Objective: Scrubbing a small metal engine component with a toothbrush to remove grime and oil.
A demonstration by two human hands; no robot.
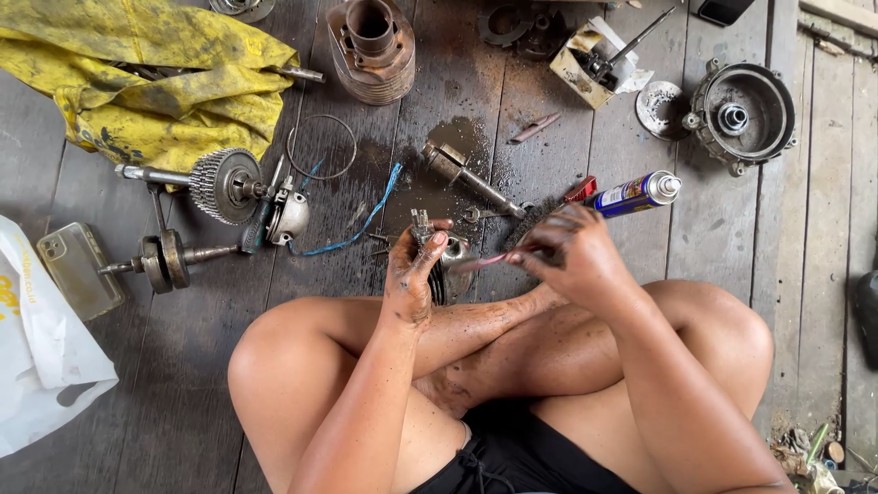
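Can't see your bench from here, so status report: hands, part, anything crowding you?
Left hand grips small metal part. Right hand holds brush against it. Spray can and shaft lie just beyond.

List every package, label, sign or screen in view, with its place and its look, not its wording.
Spray can: lying on the floor beyond the right hand, blue cylinder, yellow and red label, white cap.
Plastic bag: left edge, white, yellow print.
Phone: beside the bag, clear case, back up.
Cardboard box: top, open, stained.
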